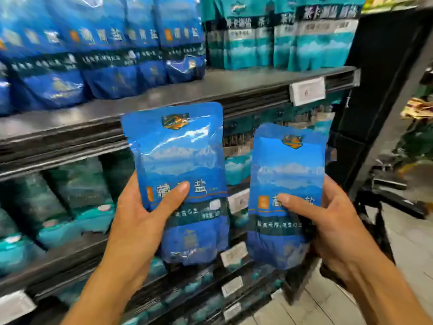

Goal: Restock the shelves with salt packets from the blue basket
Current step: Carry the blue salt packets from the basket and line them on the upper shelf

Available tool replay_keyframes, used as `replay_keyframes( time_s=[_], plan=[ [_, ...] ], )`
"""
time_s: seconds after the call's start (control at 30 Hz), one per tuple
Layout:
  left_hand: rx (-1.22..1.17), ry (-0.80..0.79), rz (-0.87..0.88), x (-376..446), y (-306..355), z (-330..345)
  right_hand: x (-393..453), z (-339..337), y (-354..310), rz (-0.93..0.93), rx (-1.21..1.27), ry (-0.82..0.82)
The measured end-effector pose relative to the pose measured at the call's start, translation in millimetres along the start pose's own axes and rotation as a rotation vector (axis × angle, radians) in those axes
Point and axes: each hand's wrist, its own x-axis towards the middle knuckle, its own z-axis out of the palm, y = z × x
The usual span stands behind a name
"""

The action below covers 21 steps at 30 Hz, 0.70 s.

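Two glossy blue plastic salt packets stand upright at frame centre: the left hand [140,214] grips the taller packet [180,174], thumb across its face; the right hand [328,219] grips the shorter packet [287,191] likewise. Each shows a mountain scene, an orange crest and the character 盐. At 11 o'clock, a dark shelf [210,90] holds matching blue packets [98,48]; teal packets [293,36] stand at 1 o'clock. A white price tag [307,91] reads 6.
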Motion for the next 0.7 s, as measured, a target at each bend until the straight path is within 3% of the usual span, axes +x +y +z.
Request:
replay_keyframes(
  time_s=[0.13, 0.3, 0.5, 0.7],
  plan=[
    [-0.006, 0.139, 0.101, 29, 47, 19, 75, 12, -43, -0.068, 0.059, -0.215],
    [0.063, 0.275, 0.239, 86, 104, 25, 152, 57, -102, -0.228, 0.137, -0.353],
    [0.161, 0.277, 0.327, 185, 122, 31, 244, 118, -131, -0.317, 0.073, -0.367],
    [0.301, 0.217, 0.234, 229, 96, 15, 300, 123, -100, -0.247, -0.140, -0.414]
  ],
)
